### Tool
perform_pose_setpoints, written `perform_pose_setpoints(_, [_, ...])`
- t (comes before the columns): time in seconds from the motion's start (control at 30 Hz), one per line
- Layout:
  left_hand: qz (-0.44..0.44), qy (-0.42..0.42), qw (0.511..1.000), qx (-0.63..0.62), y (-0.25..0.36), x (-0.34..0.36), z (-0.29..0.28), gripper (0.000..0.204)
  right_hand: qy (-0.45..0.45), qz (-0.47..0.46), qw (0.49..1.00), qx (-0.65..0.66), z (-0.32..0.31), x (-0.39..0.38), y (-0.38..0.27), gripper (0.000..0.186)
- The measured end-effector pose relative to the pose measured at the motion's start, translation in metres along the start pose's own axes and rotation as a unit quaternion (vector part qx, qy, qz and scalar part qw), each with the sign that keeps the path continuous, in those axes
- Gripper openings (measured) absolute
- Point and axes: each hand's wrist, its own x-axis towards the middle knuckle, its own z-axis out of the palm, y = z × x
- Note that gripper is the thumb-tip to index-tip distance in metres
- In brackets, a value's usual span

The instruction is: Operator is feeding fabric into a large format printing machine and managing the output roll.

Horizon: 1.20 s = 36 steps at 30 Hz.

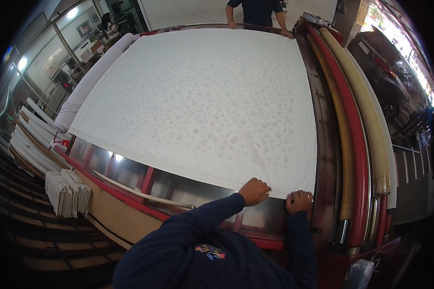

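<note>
A wide white fabric sheet [193, 106] with a faint small print lies spread over a large red-framed table [147, 179]. At its near edge, toward the right, my left hand [254, 191] is closed on the fabric, fingers curled over the border. My right hand [299, 201] grips the near right corner of the same sheet, its fingers bent down on the cloth. What lies beneath the fingers of both hands is hidden. Some wrinkles run through the fabric close to my hands.
Across the table a person [258, 12] has both hands at the far edge. Long red [354, 159] and yellowish rollers [373, 120] line the right side. A white fabric roll [94, 82] borders the left, with folded white bundles [68, 192] below. A pale rod [140, 193] lies along the front.
</note>
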Motion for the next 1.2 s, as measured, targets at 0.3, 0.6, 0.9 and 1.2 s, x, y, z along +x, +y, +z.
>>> perform_pose_setpoints(0.3, [-0.115, 0.019, 0.991, 0.068, -0.048, -0.112, -0.045, 0.056, -0.147, 0.154, 0.971, -0.106, 0.006, 0.025, -0.035, 0.027])
perform_pose_setpoints(0.6, [-0.469, 0.173, 0.813, 0.298, -0.226, -0.271, -0.178, 0.061, -0.167, 0.372, 0.879, -0.249, 0.055, 0.065, -0.048, 0.061])
perform_pose_setpoints(0.9, [-0.469, 0.14, 0.844, 0.219, -0.257, -0.342, -0.21, 0.064, -0.283, 0.354, 0.828, -0.331, 0.092, 0.027, 0.031, 0.063])
perform_pose_setpoints(1.2, [-0.406, 0.238, 0.825, 0.313, -0.327, -0.348, -0.235, 0.048, -0.089, 0.394, 0.858, -0.318, 0.088, 0.039, 0.028, 0.065])
